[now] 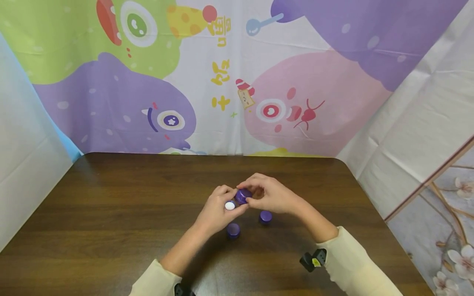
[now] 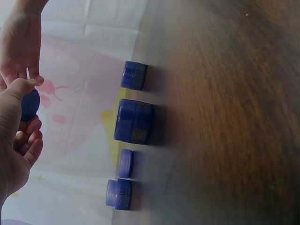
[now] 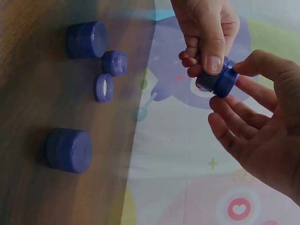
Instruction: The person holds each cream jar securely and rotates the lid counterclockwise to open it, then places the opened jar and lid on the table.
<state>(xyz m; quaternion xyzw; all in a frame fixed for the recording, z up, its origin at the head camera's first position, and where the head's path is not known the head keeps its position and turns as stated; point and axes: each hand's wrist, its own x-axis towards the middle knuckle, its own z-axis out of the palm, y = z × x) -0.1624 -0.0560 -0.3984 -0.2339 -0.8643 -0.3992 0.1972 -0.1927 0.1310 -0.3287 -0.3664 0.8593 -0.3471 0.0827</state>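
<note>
head view first: i count two hands meeting over the table (image 1: 111, 213) and one small purple jar (image 1: 243, 195) held up between them. on the wood i count four more purple pieces — two larger jars, one small jar and a ring-like lid (image 3: 103, 87) — seen from the right wrist. the held jar lies tipped, its short axis running roughly hand to hand. my left hand (image 1: 218, 211) pinches it, thumb on the rim; my right hand (image 1: 272, 196) grips the other end with its fingertips.
</note>
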